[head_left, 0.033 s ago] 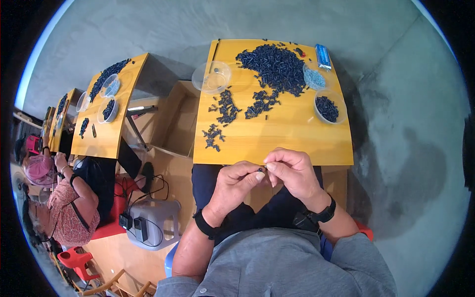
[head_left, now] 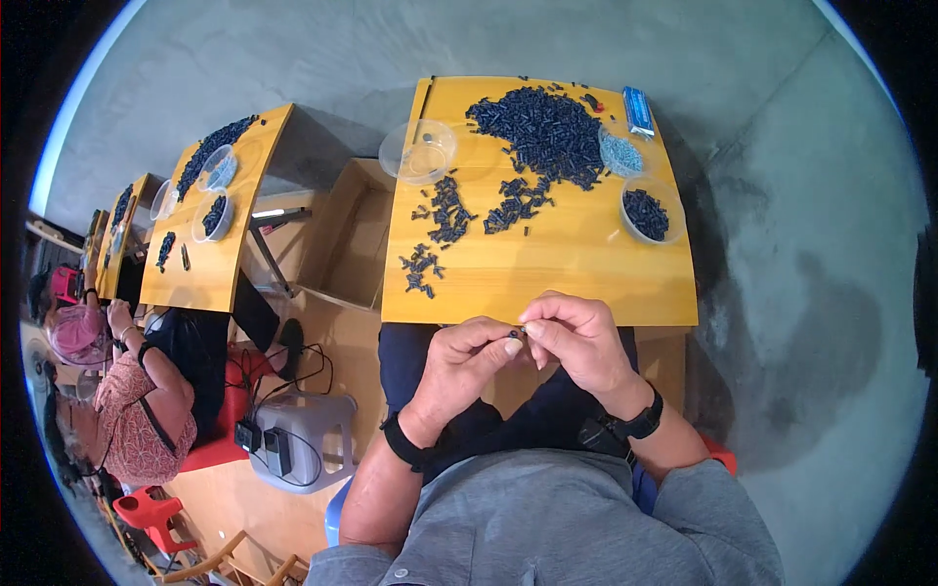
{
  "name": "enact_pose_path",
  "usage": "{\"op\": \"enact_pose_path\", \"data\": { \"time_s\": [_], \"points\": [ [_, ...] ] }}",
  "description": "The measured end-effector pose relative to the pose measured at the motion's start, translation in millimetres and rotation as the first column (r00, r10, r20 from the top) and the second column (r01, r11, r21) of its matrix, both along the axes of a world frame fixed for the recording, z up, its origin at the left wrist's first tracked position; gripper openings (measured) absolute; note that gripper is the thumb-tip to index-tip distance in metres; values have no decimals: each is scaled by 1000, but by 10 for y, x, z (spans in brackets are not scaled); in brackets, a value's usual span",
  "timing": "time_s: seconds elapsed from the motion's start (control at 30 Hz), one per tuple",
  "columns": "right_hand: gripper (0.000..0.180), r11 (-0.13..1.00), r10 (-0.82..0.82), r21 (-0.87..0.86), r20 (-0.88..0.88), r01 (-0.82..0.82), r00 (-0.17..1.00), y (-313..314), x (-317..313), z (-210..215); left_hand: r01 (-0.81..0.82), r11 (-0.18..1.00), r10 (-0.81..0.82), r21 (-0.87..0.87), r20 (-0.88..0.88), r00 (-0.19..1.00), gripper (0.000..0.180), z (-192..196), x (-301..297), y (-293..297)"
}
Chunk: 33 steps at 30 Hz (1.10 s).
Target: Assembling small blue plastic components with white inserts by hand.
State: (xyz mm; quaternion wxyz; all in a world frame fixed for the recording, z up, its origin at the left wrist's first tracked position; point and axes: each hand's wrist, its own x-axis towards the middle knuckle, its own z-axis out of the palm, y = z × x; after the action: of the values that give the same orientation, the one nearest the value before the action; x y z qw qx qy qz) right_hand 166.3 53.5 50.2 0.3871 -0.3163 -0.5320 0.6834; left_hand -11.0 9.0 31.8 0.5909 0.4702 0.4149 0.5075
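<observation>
Just off the near edge of the yellow wooden table [head_left: 557,278], my hands meet tip to tip above my lap. My left hand [head_left: 451,366] pinches a small black cylindrical piece [head_left: 513,335] between thumb and forefinger. Right beside it, my right hand [head_left: 584,342] is closed in a pinch; what sits in its fingertips is too small to make out. A large heap of short black cylindrical pieces [head_left: 537,132] lies at the far side, with smaller clusters [head_left: 449,212] nearer. Clear tubs hold black pieces [head_left: 646,216] and tiny light-blue pieces [head_left: 621,155] at the right.
A clear tub [head_left: 427,153] overhangs the table's left edge. At the far right are a blue-and-white box [head_left: 638,112] and a small red-and-black item [head_left: 593,103]. Left stand a cardboard box [head_left: 342,244], another table [head_left: 195,273], a seated person [head_left: 147,420] and a grey stool [head_left: 308,439] with cables.
</observation>
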Motion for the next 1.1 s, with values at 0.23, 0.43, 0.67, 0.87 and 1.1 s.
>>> {"op": "enact_pose_path", "data": {
  "time_s": [0.23,0.43,0.67,0.87,1.1],
  "points": [
    [11,998,-2,56,60,-1,998,-34,-26,48,64,997,-65,-51,-27,998,13,49,-30,-22],
    [9,997,15,68,89,-21,996,-51,-42,38,51,999,-51,-11,-61,997,14,91,-18,-27],
    [7,948,-17,309,272,-71,962,-38,-31,84,95,995,-98,-38,-104,990,16,107,-66,-39],
    [8,793,-113,596,340,-121,934,-35,-52,158,129,991,-131,-27,-93,987,17,64,-79,-53],
    [11,765,-139,640,270,-70,953,-57,-61,174,139,988,-140,-65,-6,990,16,81,-73,-70]
  ]
}}
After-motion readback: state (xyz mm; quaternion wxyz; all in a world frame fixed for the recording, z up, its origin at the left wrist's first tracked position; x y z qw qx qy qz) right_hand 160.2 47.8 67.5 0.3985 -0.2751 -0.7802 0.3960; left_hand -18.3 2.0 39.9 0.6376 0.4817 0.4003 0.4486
